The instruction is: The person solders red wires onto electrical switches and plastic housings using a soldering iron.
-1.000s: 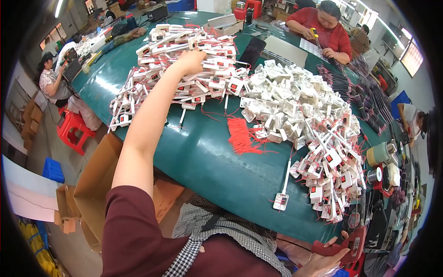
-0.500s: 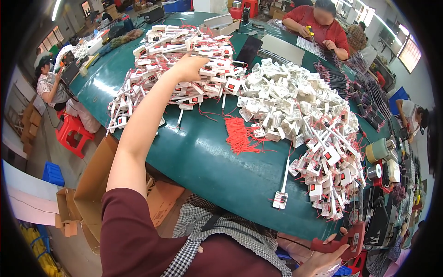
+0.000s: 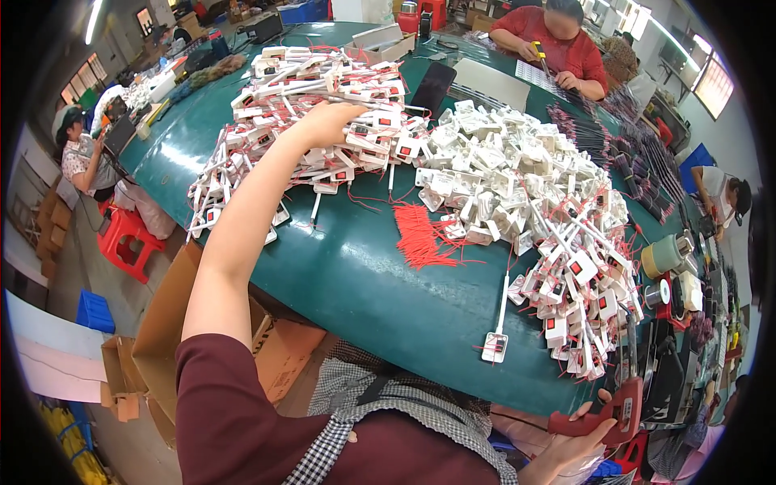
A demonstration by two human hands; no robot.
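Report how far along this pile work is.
Done, seemingly: a big heap of wired white units far left. In hand: the left hand reaches into that heap; the right hand holds a red tool. Left: loose white housings and red wires.

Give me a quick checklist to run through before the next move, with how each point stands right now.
1. Left hand resting on the pile of white parts with red wires: ok.
2. A single part gripped in that hand: cannot tell, fingers hidden.
3. Right hand holding the red tool: ok.
4. Bare green table between the piles: ok.
5. Loose red wire bundle apart from both hands: ok.
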